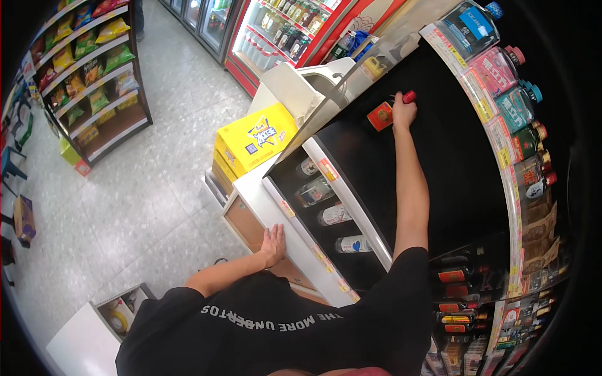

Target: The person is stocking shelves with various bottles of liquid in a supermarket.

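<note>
My right hand [404, 114] reaches far forward over a black shelf [451, 169]. Its fingers close round the neck of a dark bottle [379, 117] with an orange-red label and a red cap; the bottle lies tilted against the black surface. Nearer to me, my left hand [273, 244] rests with its fingers stretched on the white edge of a cabinet [251, 194], holding nothing. Between the two arms, several clear bottles [335, 214] with pale labels sit on a lower shelf behind a white price rail [348, 194].
Large plastic bottles [495, 70] line the curved shelf on the right. Dark bottles with orange labels [453, 276] stand near my right shoulder. A yellow carton [257, 138] sits beside a white sink [320, 78]. Farther off are a snack rack [94, 75] and a red drinks fridge [241, 66].
</note>
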### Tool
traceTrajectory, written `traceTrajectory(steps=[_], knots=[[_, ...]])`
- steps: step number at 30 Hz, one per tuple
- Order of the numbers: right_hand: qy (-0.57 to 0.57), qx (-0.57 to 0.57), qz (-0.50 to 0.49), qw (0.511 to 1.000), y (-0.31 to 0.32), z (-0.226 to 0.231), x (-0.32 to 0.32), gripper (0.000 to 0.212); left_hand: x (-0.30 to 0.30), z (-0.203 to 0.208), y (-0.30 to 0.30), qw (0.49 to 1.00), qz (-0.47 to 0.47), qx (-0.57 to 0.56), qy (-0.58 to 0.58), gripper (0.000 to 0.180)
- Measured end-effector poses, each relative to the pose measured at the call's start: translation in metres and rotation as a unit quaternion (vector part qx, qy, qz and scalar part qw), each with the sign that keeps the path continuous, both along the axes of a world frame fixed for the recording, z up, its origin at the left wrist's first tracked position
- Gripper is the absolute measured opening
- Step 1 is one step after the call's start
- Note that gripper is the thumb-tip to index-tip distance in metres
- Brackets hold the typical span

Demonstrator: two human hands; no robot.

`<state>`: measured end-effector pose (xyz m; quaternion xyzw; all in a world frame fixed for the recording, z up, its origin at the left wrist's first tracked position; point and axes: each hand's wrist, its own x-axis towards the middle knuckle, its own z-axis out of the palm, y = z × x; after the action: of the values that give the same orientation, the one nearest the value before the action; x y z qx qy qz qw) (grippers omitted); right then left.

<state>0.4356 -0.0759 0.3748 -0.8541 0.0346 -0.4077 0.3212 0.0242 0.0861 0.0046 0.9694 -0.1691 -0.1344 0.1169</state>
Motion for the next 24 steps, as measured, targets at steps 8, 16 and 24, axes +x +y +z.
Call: traceTrajectory(steps=[8, 16, 24], knots=[[0.031, -0.03, 0.018, 0.999, 0.0, 0.006, 0.002, 0.055, 0.0, 0.011, 0.005, 1.0, -0.008, 0.009, 0.004, 0.1], [0.011, -0.018, 0.052, 0.998, 0.003, 0.012, -0.016, 0.068, 0.002, 0.016, 0.0, 0.999, -0.028, 0.034, 0.019, 0.1], [0.0, -0.008, 0.064, 0.998, -0.002, 0.019, -0.031, 0.085, -0.003, 0.007, 0.004, 1.0, -0.02, 0.009, 0.013, 0.099]])
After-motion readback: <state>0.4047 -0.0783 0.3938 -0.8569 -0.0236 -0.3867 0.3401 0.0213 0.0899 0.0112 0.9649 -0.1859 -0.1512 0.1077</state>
